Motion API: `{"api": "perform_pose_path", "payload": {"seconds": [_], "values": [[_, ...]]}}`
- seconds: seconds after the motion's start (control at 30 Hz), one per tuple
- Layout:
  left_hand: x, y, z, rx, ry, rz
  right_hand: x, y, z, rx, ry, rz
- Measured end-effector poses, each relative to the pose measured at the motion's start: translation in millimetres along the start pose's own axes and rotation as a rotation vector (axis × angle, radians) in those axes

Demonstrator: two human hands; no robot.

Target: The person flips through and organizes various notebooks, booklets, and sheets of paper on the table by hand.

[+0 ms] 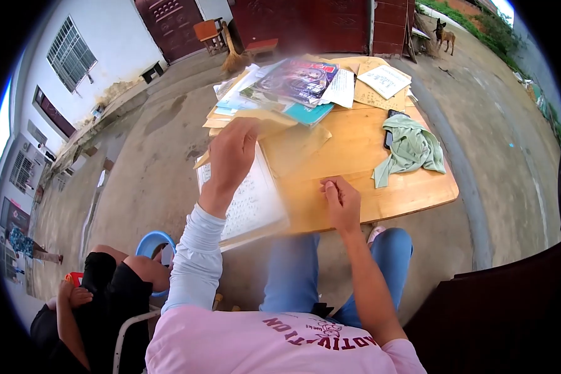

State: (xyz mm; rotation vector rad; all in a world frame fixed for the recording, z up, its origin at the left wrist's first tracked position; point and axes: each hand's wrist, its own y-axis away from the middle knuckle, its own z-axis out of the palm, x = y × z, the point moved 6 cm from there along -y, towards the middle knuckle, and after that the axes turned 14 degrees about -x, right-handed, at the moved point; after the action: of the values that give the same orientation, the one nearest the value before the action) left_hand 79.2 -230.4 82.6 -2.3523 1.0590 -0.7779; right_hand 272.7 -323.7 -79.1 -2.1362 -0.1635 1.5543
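Note:
My left hand [232, 156], in a white sleeve, is raised over the left side of the table with its fingers closed. Its fingertips meet the edge of a tan paper sheet [275, 123]; whether they grip it is hard to see. Below that hand lies an open notebook [246, 202] with handwritten pages, reaching past the table's near edge. My right hand [343, 201] is at the near part of the wooden table [355, 156], fingers curled in and thumb against them, with nothing visible in them. A glossy purple magazine [299, 81] tops the paper pile beyond.
A green cloth [411, 149] partly covers a dark phone [388, 138] on the right. White paper [383, 81] lies on tan sheets at the back. A seated person [100, 287] and a blue basin [154, 242] are left. A dog [445, 36] stands far right.

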Motion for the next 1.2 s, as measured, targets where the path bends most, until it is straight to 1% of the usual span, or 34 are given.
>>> {"api": "perform_pose_path", "payload": {"seconds": [0.03, 0.07, 0.1, 0.17, 0.2, 0.23, 0.3, 0.37, 0.4, 0.47, 0.53, 0.6, 0.67, 0.73, 0.77, 0.83, 1.0, 1.03, 1.13, 1.17, 1.2], "values": [[24.8, 13.3, -4.1, 0.017, 0.039, 0.013, 0.8, 0.2, 0.8, -0.036, -0.092, 0.058], [41.9, 28.3, -2.2, -0.014, 0.033, 0.000, -1.8, 0.8, 0.1, -0.072, -0.183, 0.119], [59.7, 43.4, 1.2, 0.006, 0.116, 0.020, -1.1, 4.2, 0.7, -0.106, -0.274, 0.180], [84.8, 73.6, 17.0, -0.052, 0.176, 0.014, 15.0, 12.6, 1.9, -0.154, -0.445, 0.158], [97.9, 85.4, 27.1, -0.109, 0.213, 0.071, -0.7, 22.1, 1.5, -0.166, -0.781, 0.214], [106.3, 97.7, 42.3, -0.194, 0.276, 0.072, -16.4, 32.2, 1.1, -0.141, -1.111, 0.286], [122.6, 120.2, 66.5, -0.371, 0.379, 0.079, -25.5, 57.6, -11.4, -0.142, -1.114, 0.383], [135.6, 132.3, 83.6, -0.529, 0.438, 0.121, -16.2, 80.2, -23.8, -0.112, -1.058, 0.503], [134.3, 137.2, 88.3, -0.543, 0.481, 0.086, -17.6, 88.9, -33.4, -0.157, -0.956, 0.484], [122.2, 140.1, 94.3, -0.549, 0.542, 0.017, -23.6, 104.2, -42.0, -0.053, -0.896, 0.608], [103.0, 133.9, 92.8, -0.506, 0.632, -0.139, -25.1, 112.9, -47.2, -0.052, -0.855, 0.574], [77.7, 133.5, 95.3, -0.369, 0.842, -0.281, -23.8, 117.7, -48.1, -0.065, -0.796, 0.540], [55.7, 129.9, 93.1, -0.281, 1.083, -0.449, -17.3, 124.9, -49.8, -0.076, -0.720, 0.522], [44.5, 129.5, 87.8, -0.181, 1.324, -0.541, -18.8, 130.1, -48.1, -0.076, -0.704, 0.548], [40.8, 130.0, 86.5, -0.181, 1.319, -0.557, -23.6, 131.3, -48.1, -0.069, -0.706, 0.567], [41.5, 132.7, 90.0, -0.258, 1.277, -0.527, -26.2, 135.9, -47.0, -0.028, -0.712, 0.586], [59.1, 129.7, 109.4, -0.439, 1.216, -0.442, -30.6, 135.6, -49.1, -0.090, -0.553, 0.578], [61.3, 129.1, 115.8, -0.466, 1.180, -0.387, -32.2, 136.1, -49.5, -0.092, -0.527, 0.576], [66.8, 131.3, 136.2, -0.554, 1.084, -0.310, -40.6, 132.2, -48.9, -0.072, -0.544, 0.494], [65.0, 134.3, 142.1, -0.588, 0.897, -0.265, -45.1, 130.1, -48.9, -0.085, -0.516, 0.499], [65.5, 134.0, 143.7, -0.619, 0.914, -0.291, -51.4, 127.4, -49.6, -0.098, -0.488, 0.501]]}}
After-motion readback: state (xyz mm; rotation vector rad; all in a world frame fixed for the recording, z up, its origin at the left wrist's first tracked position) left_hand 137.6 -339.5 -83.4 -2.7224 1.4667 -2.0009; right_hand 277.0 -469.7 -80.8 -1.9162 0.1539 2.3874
